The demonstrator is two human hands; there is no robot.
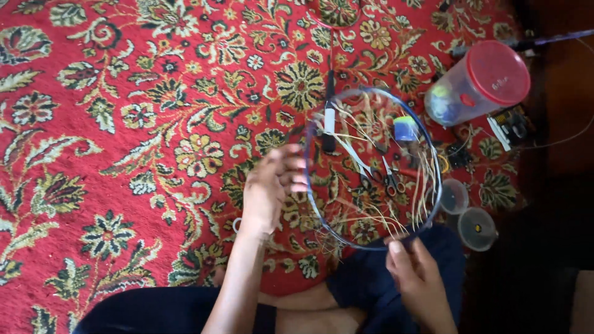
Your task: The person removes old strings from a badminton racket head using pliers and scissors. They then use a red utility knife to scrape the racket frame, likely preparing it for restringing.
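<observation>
A thin dark hoop (307, 185) hangs above the red patterned carpet (124, 124), in front of my crossed legs. My left hand (270, 188) grips its left side with the fingers curled over the rim. My right hand (419, 278) pinches the lower edge of the hoop between thumb and fingers. Inside and beneath the ring lie pale straw-like strands (377, 213), small scissors (391, 179) and a blue spool (405, 128). A black-and-white pen-like tool (328, 124) lies just past the hoop's upper left.
A clear plastic jar with a red lid (479, 83) lies on its side at the upper right. Two small round clear containers (467, 216) sit to the right of the hoop. Wires and small dark parts (510, 124) lie near the carpet's right edge.
</observation>
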